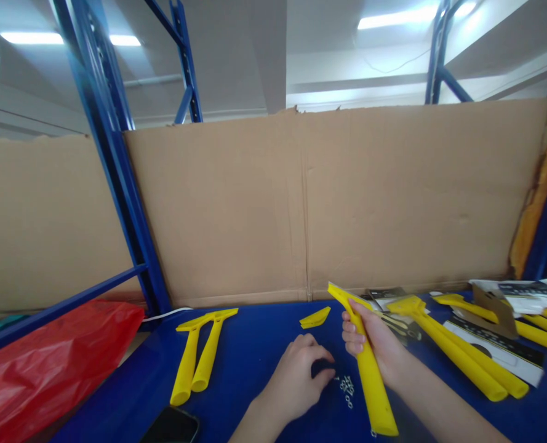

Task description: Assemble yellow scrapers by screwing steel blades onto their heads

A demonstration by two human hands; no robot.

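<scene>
My right hand (375, 335) is wrapped round the neck of a yellow scraper-like tool (370, 375), its wide head up and its thick handle pointing down. Left of it, my left hand (303, 375) hovers over the blue table with thumb and forefinger curved toward each other, a gap between them. Beside those fingertips lies a small pile of metal rings or nuts (347, 387). A loose yellow blade-shaped piece (315, 318) rests on the table beyond my left hand.
Two yellow tools (199, 351) lie at left, near a black phone (171, 426) and red plastic (56, 369). More yellow tools (462, 357), scissors (400, 325) and printed packaging (495, 351) lie at right. Cardboard (236, 215) stands behind the blue table (250, 351).
</scene>
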